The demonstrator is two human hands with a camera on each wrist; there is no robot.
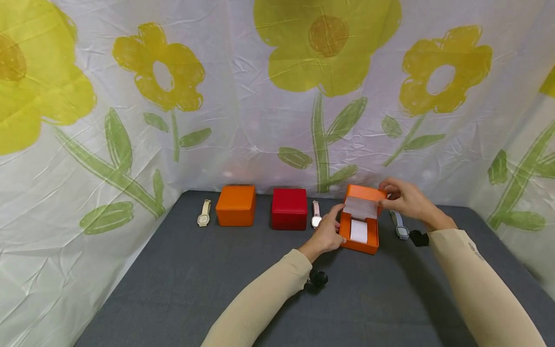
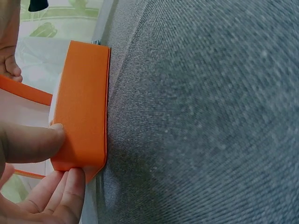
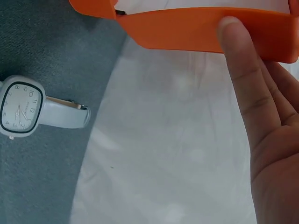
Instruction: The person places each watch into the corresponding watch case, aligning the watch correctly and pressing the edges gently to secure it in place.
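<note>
Fingers of the left hand and right hand are gripping the opened orange box on the table in the head view, the left wrist view is showing me its base being pinched, seemingly light and stiff, and the right wrist view its lid being held, the edge seeming the surest handhold.

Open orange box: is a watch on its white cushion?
No, the head view shows the white cushion bare inside the open box.

The right wrist view's top edge cuts off the open orange box, its left edge clips the pale watch, and head-view lettering on the right sleeve is illegibly small.
</note>
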